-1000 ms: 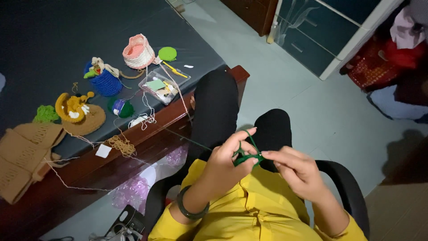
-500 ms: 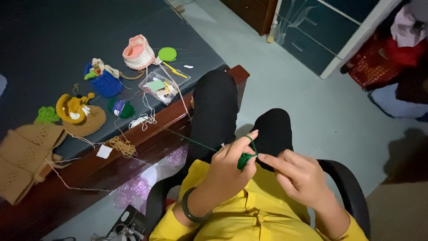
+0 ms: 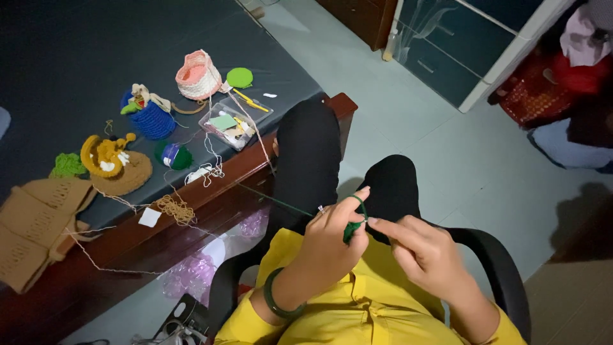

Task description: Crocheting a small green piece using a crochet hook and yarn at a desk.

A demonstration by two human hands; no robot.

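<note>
Crowding the table [image 3: 76,38]: crocheted baskets [image 3: 198,75], yarn ball [image 3: 174,155].

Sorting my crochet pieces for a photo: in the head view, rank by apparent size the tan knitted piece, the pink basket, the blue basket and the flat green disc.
1. tan knitted piece, partly cut off
2. pink basket and blue basket: look alike, unranked
3. green disc

Two hands, the left hand [image 3: 329,246] and the right hand [image 3: 424,252], meet at one little green crochet piece [image 3: 352,230]. On the worktop [image 3: 76,57] sit one pink basket [image 3: 198,75], one blue basket [image 3: 149,117], one green circle [image 3: 239,77] and one clear box [image 3: 231,124]. There is also one green yarn ball [image 3: 173,155], one yellow hook [image 3: 250,101] and one tan knitted piece [image 3: 35,223].
</note>
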